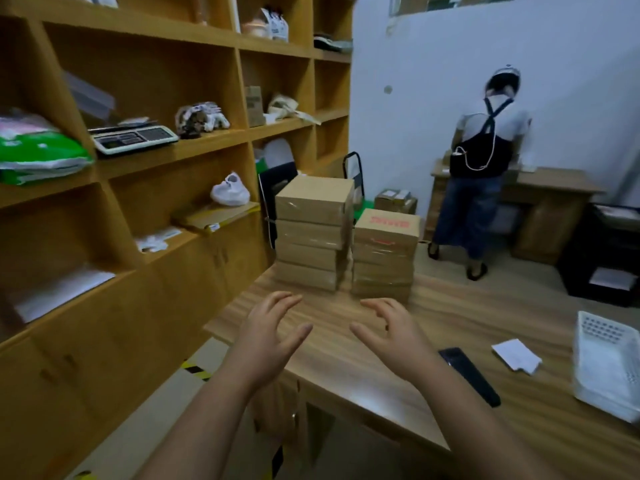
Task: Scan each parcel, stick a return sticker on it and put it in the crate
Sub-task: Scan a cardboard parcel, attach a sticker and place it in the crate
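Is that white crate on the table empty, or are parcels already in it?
Empty as far as shown: the white crate shows only its bare perforated inside, though the frame edge cuts part off.

Wooden table runs from frame centre to lower right. On it: two stacks of brown cardboard parcels at the far end, taller stack left, shorter stack just beside it on the right. Black scanner lies flat right of centre. White sticker sheet near it. White perforated crate at right edge.
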{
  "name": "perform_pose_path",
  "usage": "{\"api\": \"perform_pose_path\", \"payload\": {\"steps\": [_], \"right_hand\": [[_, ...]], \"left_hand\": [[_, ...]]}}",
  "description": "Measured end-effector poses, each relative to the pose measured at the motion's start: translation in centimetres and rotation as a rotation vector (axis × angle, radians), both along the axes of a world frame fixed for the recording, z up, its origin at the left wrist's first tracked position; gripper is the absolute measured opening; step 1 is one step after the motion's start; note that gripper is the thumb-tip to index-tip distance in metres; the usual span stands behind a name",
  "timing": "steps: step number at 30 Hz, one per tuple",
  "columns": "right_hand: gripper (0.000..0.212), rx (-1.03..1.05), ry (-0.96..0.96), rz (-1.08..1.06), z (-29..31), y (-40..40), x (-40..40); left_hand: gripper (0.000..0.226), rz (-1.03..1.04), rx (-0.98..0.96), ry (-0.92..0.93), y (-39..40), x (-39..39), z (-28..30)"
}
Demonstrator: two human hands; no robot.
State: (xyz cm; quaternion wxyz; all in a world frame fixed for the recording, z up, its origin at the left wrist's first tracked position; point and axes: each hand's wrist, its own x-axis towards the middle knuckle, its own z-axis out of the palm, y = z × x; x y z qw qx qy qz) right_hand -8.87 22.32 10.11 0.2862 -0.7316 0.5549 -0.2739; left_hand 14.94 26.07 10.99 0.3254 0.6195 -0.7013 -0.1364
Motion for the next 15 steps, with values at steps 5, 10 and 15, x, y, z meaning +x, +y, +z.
{"api": "perform_pose_path", "payload": {"steps": [5, 10, 15], "right_hand": [[0.06, -0.024, 0.015, -0.032, -0.8, -7.5, 1.2], [0.058, -0.042, 0.035, -0.083, -1.1, -17.2, 4.5], [0.057, -0.062, 0.037, -0.155, 1.1, -27.5, 8.3]], "left_hand": [[0.052, 0.003, -0.021, -0.02, -8.8, 1.4, -1.6], [0.052, -0.037, -0.062, -0.007, -20.1, 4.6, -2.5], [0.051, -0.07, -0.071, 0.009, -32.0, 8.0, -1.1]]}}
